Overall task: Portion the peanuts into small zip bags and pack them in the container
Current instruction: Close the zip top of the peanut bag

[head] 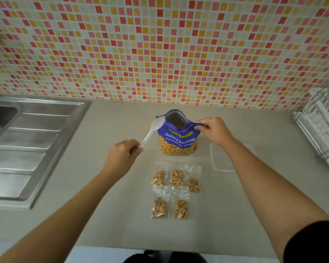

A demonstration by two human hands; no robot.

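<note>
Your left hand [122, 154] pinches a white spoon [152, 130] at the open peanut pouch's [178, 138] 9 o'clock rim, your right hand [215, 130] grips its 3 o'clock lip, with five filled zip bags [176, 178] at its 6 o'clock and the clear container [222, 160] at 4.

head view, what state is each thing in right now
peanut bag: upright, top open
spoon: bowl at the bag's mouth
small zip bags: five, filled, flat on the counter
container: no bags in it yet
left hand: grips the spoon handle
right hand: pinches the bag's top corner
</note>
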